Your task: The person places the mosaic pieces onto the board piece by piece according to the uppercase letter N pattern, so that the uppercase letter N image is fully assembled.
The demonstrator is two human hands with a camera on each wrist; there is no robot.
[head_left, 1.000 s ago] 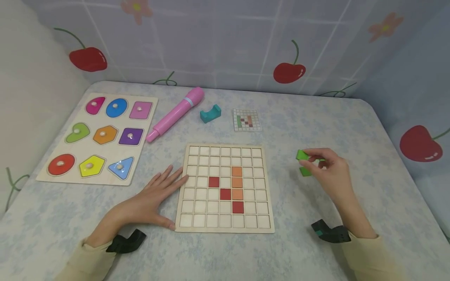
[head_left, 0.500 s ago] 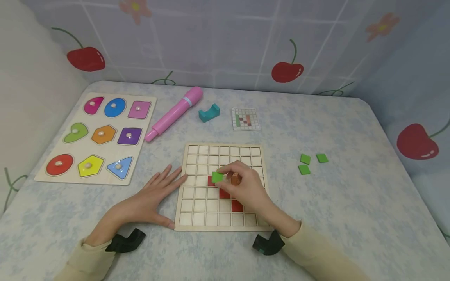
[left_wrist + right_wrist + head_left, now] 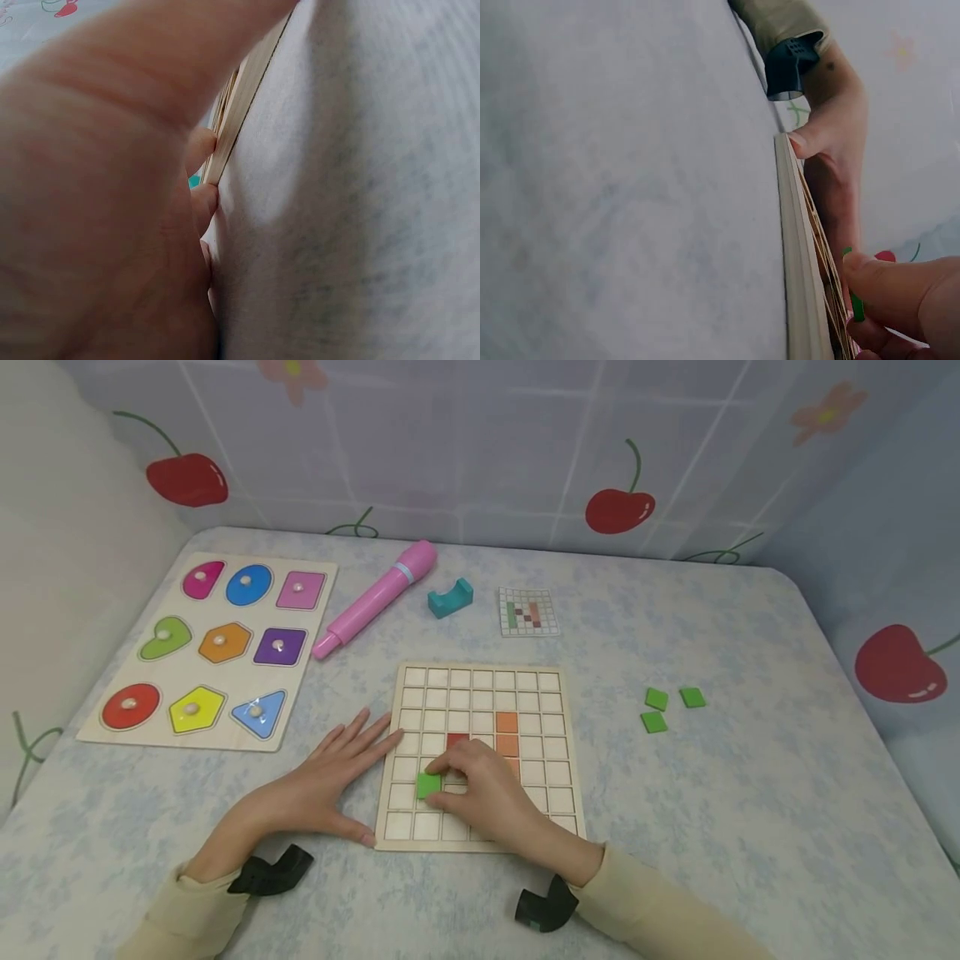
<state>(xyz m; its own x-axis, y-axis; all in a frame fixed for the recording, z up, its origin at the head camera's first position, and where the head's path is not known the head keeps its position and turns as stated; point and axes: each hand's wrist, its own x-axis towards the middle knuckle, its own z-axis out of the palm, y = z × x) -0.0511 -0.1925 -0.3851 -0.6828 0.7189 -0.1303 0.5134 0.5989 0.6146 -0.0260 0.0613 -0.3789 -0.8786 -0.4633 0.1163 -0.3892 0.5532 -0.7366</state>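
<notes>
Pinching tile (image 3: 428, 786): right hand (image 3: 482, 793), apparently placing it near-left.
Left hand (image 3: 322, 785): spread, touching grid (image 3: 527, 702).
Tile: next likely needs aligning.

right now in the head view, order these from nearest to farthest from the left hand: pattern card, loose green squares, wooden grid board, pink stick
1. Wooden grid board: touching the left hand, on its right.
2. Pink stick: beyond the hand.
3. Pattern card: past the board's far edge.
4. Loose green squares: across the board, to its right.
</notes>
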